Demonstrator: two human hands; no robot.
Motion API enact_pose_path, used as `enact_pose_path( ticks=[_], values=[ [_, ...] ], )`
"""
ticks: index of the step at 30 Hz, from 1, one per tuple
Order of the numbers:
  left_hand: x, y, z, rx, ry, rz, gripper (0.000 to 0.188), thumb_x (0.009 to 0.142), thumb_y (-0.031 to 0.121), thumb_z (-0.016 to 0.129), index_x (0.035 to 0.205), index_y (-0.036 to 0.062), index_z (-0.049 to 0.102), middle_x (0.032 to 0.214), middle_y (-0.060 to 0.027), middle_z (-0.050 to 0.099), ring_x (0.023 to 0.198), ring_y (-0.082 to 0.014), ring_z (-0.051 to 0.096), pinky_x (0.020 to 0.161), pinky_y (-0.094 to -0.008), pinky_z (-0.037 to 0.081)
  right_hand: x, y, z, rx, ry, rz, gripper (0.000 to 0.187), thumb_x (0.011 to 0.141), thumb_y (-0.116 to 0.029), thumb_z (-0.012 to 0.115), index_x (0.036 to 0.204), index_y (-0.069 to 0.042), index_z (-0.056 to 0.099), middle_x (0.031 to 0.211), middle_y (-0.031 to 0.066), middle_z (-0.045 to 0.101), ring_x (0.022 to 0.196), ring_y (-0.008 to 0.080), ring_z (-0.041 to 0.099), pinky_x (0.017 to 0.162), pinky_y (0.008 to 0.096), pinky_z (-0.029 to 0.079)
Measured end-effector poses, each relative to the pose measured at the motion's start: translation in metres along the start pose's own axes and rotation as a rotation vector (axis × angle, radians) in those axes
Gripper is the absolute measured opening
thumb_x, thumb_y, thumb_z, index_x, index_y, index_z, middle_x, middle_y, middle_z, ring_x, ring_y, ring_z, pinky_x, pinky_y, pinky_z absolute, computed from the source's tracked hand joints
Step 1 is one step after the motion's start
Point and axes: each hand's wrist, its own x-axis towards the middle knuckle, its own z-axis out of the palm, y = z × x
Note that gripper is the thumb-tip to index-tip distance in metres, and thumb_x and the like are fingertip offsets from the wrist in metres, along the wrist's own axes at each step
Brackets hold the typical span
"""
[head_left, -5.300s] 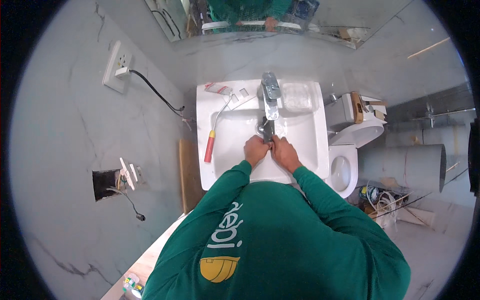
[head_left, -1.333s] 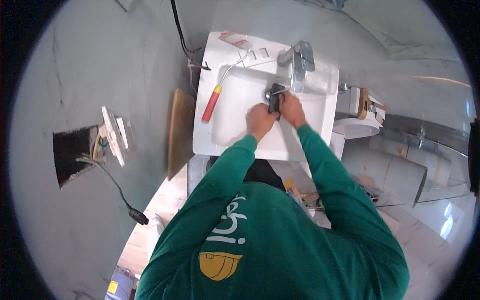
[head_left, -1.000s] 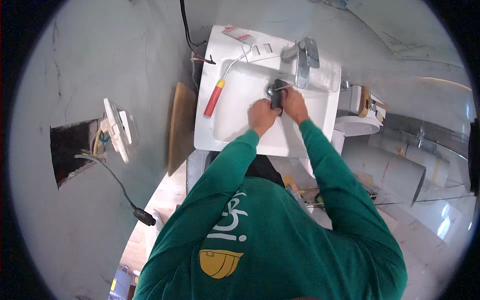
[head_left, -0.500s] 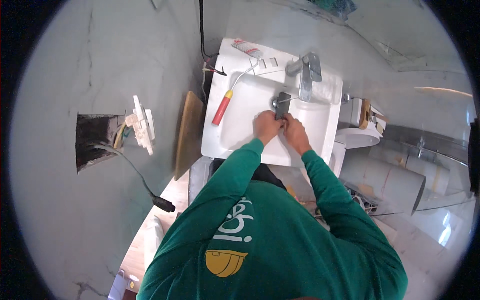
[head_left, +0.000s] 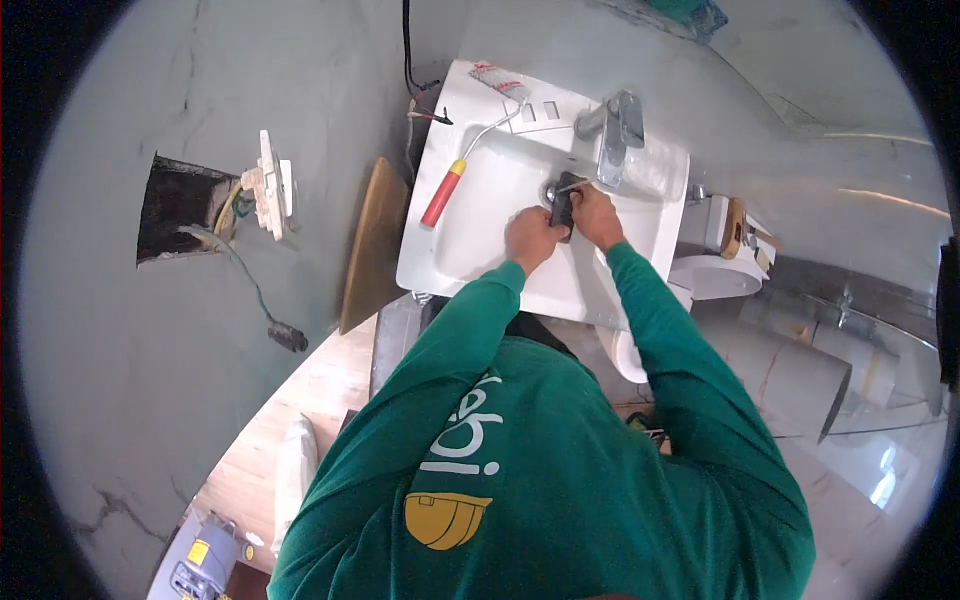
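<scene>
Over the basin of a white sink (head_left: 478, 235), my left hand (head_left: 533, 238) and my right hand (head_left: 596, 216) are together on a small, dark, flat rectangular piece (head_left: 561, 212). The fingers of my left hand close on its near end, and my right hand grips its right side farther up. A thin light rod shows at its far end; its kind cannot be made out. Partly hidden beside the piece is the round metal drain (head_left: 550, 191). Just beyond my right hand stands a chrome faucet (head_left: 622, 130).
A paint roller (head_left: 443, 196) with a red and yellow handle lies along the sink's left side. Left of it lean a brown board (head_left: 374, 245) and bare wires (head_left: 432, 116). A white socket plate (head_left: 268, 187) hangs from a wall opening. The toilet (head_left: 715, 277) stands at right.
My right hand has moved up along the dark piece, toward the faucet. The piece has turned slightly in my hands. The view has shifted a little.
</scene>
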Motion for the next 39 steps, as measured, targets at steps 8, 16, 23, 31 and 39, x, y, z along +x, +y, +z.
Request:
enact_pose_path(
  ticks=[8,16,23,31,39],
  values=[
    [0.002,-0.01,-0.001,-0.021,0.061,0.049,0.044,0.073,0.043,0.088,0.088,0.0036,0.078,0.088,-0.0182,0.076,0.087,-0.0375,0.073,0.08,-0.0491,0.057,-0.011,-0.008,0.001,-0.042,0.021,-0.063,0.027,0.105,-0.023,0.054,0.124,-0.005,0.062,0.102,0.0314,0.071,0.098,0.0517,0.068,0.086,0.0608,0.054],
    [-0.001,-0.014,-0.003,-0.026,0.083,0.035,0.038,0.076,0.04,0.085,0.086,0.0037,0.078,0.09,-0.0199,0.075,0.09,-0.0392,0.073,0.081,-0.0512,0.056,-0.044,-0.013,0.006,-0.082,-0.076,-0.09,0.026,0.104,-0.022,0.056,0.123,-0.005,0.062,0.096,0.0326,0.07,0.094,0.0522,0.068,0.083,0.0619,0.054],
    [-0.002,-0.001,0.003,0.052,-0.008,0.009,0.042,0.076,0.041,0.086,0.095,0.0045,0.08,0.094,-0.017,0.078,0.092,-0.0355,0.075,0.084,-0.0468,0.058,-0.012,0.023,0.009,-0.093,-0.022,-0.079,0.031,0.106,-0.028,0.053,0.126,-0.006,0.061,0.097,0.032,0.071,0.095,0.054,0.068,0.083,0.062,0.054],
    [-0.009,-0.005,0.002,-0.085,0.079,0.03,0.037,0.075,0.036,0.087,0.091,0.0038,0.078,0.09,-0.0183,0.075,0.089,-0.0384,0.072,0.081,-0.0491,0.056,0.017,0.007,-0.004,-0.039,0.049,-0.167,0.031,0.106,-0.027,0.053,0.128,-0.006,0.061,0.095,0.0303,0.072,0.09,0.0529,0.068,0.08,0.0638,0.053],
    [-0.007,-0.003,0.009,-0.043,0.07,0.018,0.039,0.076,0.037,0.086,0.094,0.0035,0.079,0.097,-0.02,0.076,0.096,-0.0393,0.072,0.085,-0.049,0.056,0.017,0.016,-0.009,-0.018,0.092,-0.229,0.027,0.106,-0.025,0.052,0.12,-0.003,0.062,0.096,0.031,0.071,0.089,0.0533,0.068,0.077,0.0629,0.054]
  ],
)
